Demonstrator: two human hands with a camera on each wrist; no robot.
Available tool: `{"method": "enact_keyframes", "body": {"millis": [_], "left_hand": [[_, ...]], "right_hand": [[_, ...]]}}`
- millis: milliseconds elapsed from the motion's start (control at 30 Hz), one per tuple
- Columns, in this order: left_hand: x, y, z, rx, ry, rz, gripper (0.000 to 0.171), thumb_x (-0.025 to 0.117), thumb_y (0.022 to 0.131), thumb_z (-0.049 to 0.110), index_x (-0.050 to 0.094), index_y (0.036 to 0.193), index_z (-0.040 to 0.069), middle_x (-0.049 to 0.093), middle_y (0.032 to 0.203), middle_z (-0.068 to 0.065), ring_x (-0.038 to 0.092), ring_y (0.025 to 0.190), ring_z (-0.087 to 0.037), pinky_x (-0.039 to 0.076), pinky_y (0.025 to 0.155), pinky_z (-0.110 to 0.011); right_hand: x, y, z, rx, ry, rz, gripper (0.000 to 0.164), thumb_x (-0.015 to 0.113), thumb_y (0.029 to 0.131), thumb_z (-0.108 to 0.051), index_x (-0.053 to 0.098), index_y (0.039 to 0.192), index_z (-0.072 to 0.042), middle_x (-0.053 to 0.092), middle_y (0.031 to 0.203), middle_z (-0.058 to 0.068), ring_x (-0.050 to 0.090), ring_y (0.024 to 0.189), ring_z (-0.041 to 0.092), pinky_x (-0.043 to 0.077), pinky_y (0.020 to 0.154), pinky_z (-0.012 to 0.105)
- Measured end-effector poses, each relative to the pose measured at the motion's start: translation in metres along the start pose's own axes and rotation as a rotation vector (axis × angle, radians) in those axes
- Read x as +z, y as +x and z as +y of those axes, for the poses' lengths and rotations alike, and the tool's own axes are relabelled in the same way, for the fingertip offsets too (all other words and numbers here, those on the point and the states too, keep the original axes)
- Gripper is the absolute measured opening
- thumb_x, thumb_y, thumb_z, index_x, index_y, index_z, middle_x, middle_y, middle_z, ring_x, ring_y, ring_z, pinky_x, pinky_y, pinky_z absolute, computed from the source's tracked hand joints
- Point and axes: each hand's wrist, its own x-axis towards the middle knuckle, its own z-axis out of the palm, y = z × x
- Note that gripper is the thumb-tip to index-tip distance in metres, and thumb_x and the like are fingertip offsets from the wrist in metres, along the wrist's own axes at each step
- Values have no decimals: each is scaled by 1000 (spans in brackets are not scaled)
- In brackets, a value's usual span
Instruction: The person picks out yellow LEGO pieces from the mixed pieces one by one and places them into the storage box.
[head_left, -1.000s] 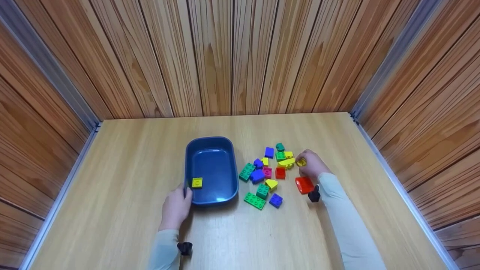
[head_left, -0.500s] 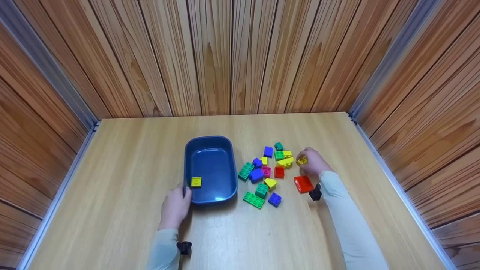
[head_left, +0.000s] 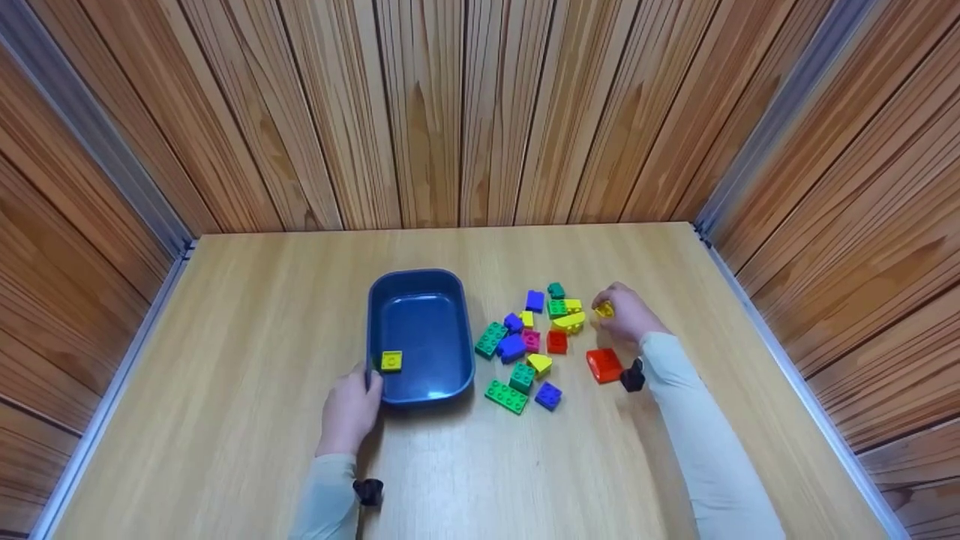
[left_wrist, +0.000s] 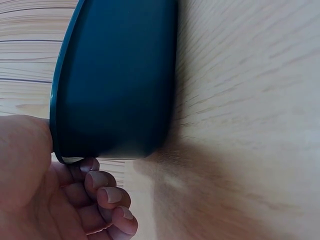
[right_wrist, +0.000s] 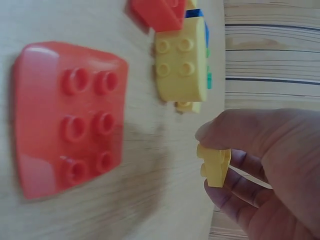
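My left hand [head_left: 351,405] grips the near left corner of a dark blue plastic tub [head_left: 469,330]; in the left wrist view its thumb side lies over the rim [left_wrist: 56,100] and the fingers curl beneath. One yellow toy brick [head_left: 391,361] lies inside the tub at the left. To the right of the brick pile, my right hand [head_left: 628,313] pinches a small yellow brick [right_wrist: 216,165] between thumb and fingers, just above the table. A red curved brick [right_wrist: 75,120] with studs lies close by that hand, and a yellow rounded brick [right_wrist: 181,62] lies beyond it.
Between tub and right hand lie several loose toy bricks, among them a long green one [head_left: 506,397], a purple one [head_left: 548,396] and a small red one [head_left: 556,342]. Wood-panelled walls [head_left: 435,112] enclose the table [head_left: 225,420] at the back and both sides.
My right hand has risen slightly and shifted a little away with the small yellow brick in its fingers. The left hand stays on the tub. The whole head view drifts slightly.
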Motion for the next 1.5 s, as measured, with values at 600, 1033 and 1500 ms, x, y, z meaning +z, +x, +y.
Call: {"method": "enact_keyframes", "body": {"millis": [600, 1033, 1500], "left_hand": [[1, 0, -1, -7, 4, -13, 41, 43, 99, 24, 54, 127, -5, 63, 107, -22, 61, 92, -30, 48, 84, -48], [1, 0, -2, -11, -10, 2, 39, 44, 99, 25, 56, 124, -3, 62, 93, -15, 58, 82, -26, 49, 76, -45], [1, 1, -1, -48, -19, -26, 36, 42, 100, 26, 57, 119, 0, 54, 76, -9, 55, 73, -23, 47, 66, -37]], "right_hand": [[-13, 13, -52, -104, -64, 18, 30, 67, 85, -4, 64, 115, -2, 50, 118, 14, 50, 109, 32, 42, 97, 48], [-8, 15, -121, -248, -100, -4, 29, 70, 86, -10, 66, 115, -9, 52, 120, 9, 50, 110, 28, 45, 94, 43], [25, 19, -198, -409, -168, -57, 27, 69, 85, -8, 67, 112, -8, 53, 114, 5, 53, 105, 22, 48, 89, 34]]}}
